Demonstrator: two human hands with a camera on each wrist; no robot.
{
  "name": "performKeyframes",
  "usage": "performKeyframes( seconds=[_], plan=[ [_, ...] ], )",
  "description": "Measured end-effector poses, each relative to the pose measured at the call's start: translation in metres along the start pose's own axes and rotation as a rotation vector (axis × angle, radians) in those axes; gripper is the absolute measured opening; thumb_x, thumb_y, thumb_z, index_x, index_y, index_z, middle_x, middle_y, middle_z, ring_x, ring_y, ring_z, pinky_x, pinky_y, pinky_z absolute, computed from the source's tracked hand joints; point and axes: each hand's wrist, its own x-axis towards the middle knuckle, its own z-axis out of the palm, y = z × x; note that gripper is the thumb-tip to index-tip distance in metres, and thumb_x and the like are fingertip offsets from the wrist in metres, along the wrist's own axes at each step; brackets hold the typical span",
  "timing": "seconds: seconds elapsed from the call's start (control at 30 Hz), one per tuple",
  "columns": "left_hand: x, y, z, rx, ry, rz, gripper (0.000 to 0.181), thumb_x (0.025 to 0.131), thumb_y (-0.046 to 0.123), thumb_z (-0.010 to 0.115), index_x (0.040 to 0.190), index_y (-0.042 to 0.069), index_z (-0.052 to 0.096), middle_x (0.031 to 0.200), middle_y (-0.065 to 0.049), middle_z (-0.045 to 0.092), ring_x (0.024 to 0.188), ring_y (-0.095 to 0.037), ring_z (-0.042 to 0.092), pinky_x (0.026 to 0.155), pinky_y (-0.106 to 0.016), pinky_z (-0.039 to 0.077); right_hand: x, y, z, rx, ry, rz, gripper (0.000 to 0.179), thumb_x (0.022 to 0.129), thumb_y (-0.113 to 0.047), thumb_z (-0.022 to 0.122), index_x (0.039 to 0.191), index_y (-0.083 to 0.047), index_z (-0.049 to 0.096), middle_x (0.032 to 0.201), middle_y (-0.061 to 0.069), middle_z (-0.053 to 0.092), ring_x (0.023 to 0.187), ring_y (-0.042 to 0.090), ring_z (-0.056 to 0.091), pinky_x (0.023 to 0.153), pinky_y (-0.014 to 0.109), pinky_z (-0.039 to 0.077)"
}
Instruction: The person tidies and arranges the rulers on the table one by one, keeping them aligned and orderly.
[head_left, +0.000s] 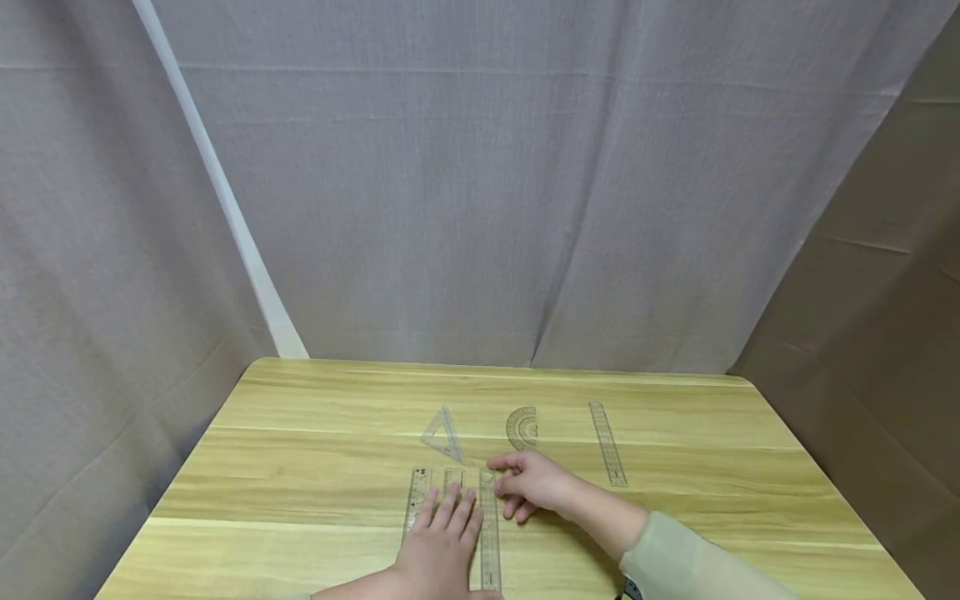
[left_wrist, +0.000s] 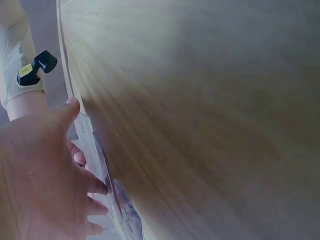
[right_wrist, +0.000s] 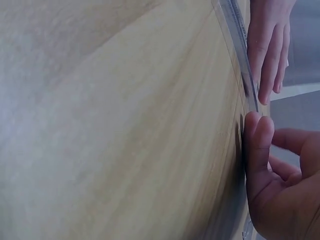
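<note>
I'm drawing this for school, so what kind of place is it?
Probably a curtained-off work spot: grey cloth hangs behind a wood-grain table, where a protractor and clear rulers lie.

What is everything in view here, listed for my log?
Rulers in a row: 3, clear, at the hands
Lone ruler: 1, clear, right of the protractor
Protractor: 1, clear, beyond the right hand
Set square: 1, clear, left of the protractor
Table: 1, yellowish wood, beneath everything
Curtain: panel count unclear, grey to brown, behind and beside the table
Strip: 1, white, back left
Wrist device: 1, black, right wrist
Sleeve: 1 clearly visible, pale, right arm
Hands: left, over the row; right, at its right end
</note>
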Motion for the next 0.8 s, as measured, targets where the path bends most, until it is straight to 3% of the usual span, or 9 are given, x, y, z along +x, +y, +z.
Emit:
performKeyframes(
  seconds=[0.2, 0.4, 0.8],
  plan=[
    [0.000, -0.001, 0.000, -0.008, -0.009, 0.011, 0.105, 0.081, 0.089, 0.011, 0.151, 0.017, 0.043, 0.159, -0.007, 0.032, 0.148, -0.029, 0.024, 0.117, -0.052, 0.024, 0.001, 0.001, -0.003, -0.124, -0.018, -0.068, 0.055, 0.088, -0.001, 0.066, 0.140, 0.008, 0.048, 0.079, 0.008, 0.064, 0.053, 0.013, 0.058, 0.044, 0.023, 0.050],
    [0.000, 0.001, -0.001, -0.002, -0.020, 0.000, 0.105, 0.080, 0.090, 0.014, 0.152, 0.018, 0.041, 0.160, -0.006, 0.031, 0.148, -0.029, 0.023, 0.118, -0.052, 0.022, 0.002, 0.001, -0.010, -0.291, -0.036, -0.085, 0.052, 0.091, -0.009, 0.070, 0.139, 0.001, 0.054, 0.072, 0.001, 0.057, 0.051, 0.011, 0.050, 0.042, 0.020, 0.041],
    [-0.001, 0.002, -0.002, 0.026, -0.010, -0.006, 0.105, 0.080, 0.090, 0.014, 0.152, 0.018, 0.041, 0.160, -0.006, 0.031, 0.148, -0.028, 0.024, 0.118, -0.051, 0.023, 0.006, 0.005, -0.016, -0.473, 0.010, -0.131, 0.045, 0.088, -0.018, 0.075, 0.132, -0.010, 0.064, 0.071, -0.002, 0.057, 0.045, 0.008, 0.045, 0.043, 0.022, 0.042]
  ],
)
